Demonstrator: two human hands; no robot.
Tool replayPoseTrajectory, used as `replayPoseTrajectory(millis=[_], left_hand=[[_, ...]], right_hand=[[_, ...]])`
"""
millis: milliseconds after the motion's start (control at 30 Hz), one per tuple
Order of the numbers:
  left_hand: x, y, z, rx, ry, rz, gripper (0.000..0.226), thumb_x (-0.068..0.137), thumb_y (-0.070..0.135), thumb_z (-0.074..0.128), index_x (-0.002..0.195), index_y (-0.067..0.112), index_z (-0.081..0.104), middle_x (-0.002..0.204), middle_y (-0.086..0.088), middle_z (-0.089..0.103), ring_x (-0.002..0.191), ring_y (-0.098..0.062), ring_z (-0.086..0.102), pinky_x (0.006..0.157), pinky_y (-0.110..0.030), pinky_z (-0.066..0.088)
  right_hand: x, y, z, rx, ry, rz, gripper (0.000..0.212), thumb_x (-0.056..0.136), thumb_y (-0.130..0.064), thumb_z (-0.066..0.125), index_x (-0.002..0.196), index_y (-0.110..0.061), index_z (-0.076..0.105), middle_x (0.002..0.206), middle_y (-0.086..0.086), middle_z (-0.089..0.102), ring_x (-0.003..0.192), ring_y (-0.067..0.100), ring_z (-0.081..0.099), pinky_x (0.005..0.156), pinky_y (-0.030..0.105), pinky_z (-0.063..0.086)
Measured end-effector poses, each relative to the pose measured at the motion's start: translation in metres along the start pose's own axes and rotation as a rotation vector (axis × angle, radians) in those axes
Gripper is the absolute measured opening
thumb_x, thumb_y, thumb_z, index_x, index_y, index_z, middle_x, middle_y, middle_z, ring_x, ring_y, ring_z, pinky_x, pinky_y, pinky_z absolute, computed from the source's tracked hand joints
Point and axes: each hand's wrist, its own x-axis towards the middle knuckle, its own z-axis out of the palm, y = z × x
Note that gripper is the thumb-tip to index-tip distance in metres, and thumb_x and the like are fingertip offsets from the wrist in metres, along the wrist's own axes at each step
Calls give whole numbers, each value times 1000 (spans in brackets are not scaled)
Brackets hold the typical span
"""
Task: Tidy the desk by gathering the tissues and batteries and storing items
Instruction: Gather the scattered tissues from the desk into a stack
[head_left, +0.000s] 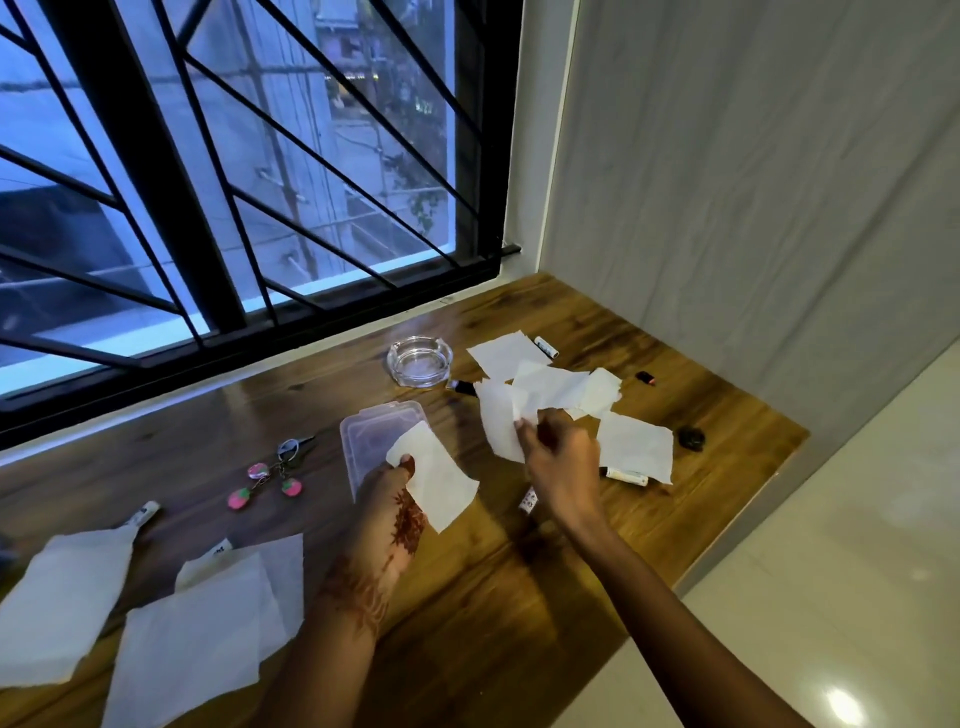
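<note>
My left hand (387, 512) pinches one white tissue (441, 483) over the near end of a clear plastic box (371, 431). My right hand (558, 457) pinches another tissue (498, 421) lifted from a loose heap of tissues (566, 387) on the wooden desk (493, 582). One more tissue (636, 452) lies flat to the right of that hand. Several tissues (171, 618) lie at the near left. Batteries are scattered: one (546, 346) behind the heap, one (626, 475) under the flat tissue, one (529, 501) below my right wrist, one (143, 515) at the left.
A glass ashtray (420, 360) stands behind the box. Keys with pink charms (275, 475) lie left of the box. A small black and red item (645, 378) and a dark lump (690, 440) sit near the desk's right edge. A barred window runs along the back.
</note>
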Motion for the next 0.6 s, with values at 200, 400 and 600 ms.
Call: replayPoseTrajectory(millis=[200,400,600], left_hand=[[5,-3,35,213,29,-16,41,95,25,45,118,-8,49,72,-9,49,61,-20,47,105,-56,32],[4,-3,70,-17,-19,-13,47,96,22,40,138,1,36,112,-14,56,88,-17,54,87,-27,43],[10,-6,68,315,21,-102,32,86,26,62,109,5,55,90,-11,61,82,-27,60,70,-38,51]], right_hand=[[-22,-22,-4,-220,-106,-285,20,94,-26,48,101,-14,62,87,3,68,70,11,59,57,15,43],[-30,-21,-7,-305,-220,-347,28,92,-29,47,111,-15,63,115,4,66,104,17,57,93,38,46],[0,0,-34,-52,-182,-174,20,91,-18,52,106,-12,65,112,1,64,89,8,55,71,15,46]])
